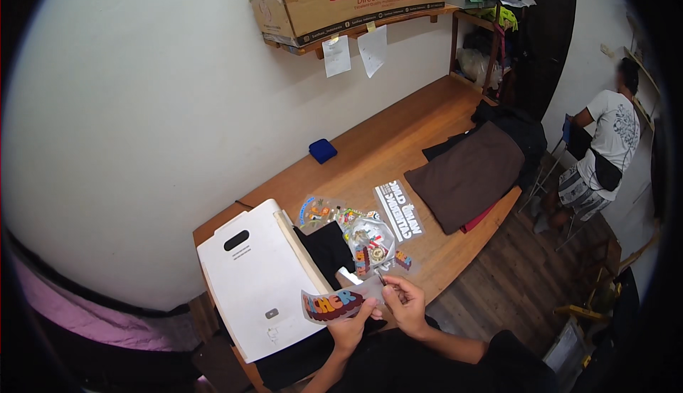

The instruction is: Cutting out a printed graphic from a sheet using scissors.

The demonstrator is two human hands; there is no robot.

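My left hand point(349, 331) is closed on the edge of a clear transfer film point(333, 306) with multicoloured block lettering, which curls up at its left end. Close beside it, my right hand point(404, 305) pinches a slim, dark, pointed tool point(381, 279) at the film's right end. The tool's kind is too small to make out. Just beyond my hands lie more printed transfer films point(324, 211) and a round clear plastic piece point(371, 238) over colourful prints. A flat sheet with white lettering point(398, 211) rests to their right.
On the left stands a white press-like machine point(249, 279) with a black cloth point(326, 248) by its edge. Folded dark garments point(466, 176) are piled at right, and a blue folded item point(322, 151) lies near the wall. A cardboard box point(356, 7) sits on the shelf; a person point(610, 137) stands far right.
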